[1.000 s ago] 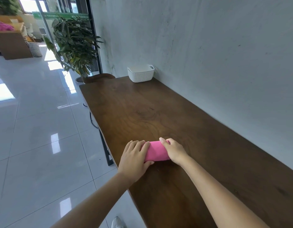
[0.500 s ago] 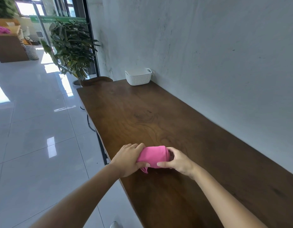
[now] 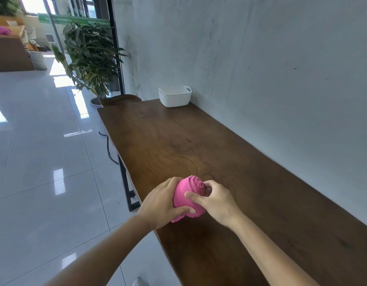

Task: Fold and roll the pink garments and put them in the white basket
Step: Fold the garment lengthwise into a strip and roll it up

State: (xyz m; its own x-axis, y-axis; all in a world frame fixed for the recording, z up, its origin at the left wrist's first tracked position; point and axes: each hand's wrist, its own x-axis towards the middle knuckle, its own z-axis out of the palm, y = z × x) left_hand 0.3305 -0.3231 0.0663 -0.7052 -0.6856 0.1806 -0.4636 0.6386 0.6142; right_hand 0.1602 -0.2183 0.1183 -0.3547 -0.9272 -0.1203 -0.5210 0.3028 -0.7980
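Pink garment roll (image 3: 187, 200): tight roll, spiral end tilted up and away, near the surface's (image 3: 199, 145) left edge; small flap hangs below.
Left hand (image 3: 161, 203): wrapped round the roll's left side, thumb underneath.
Right hand (image 3: 216, 200): thumb across the roll, fingers curled at the spiral end.
White basket (image 3: 175, 98): far right corner, by the wall, well apart from the roll.
Potted plant (image 3: 90, 56): floor beyond the far edge.
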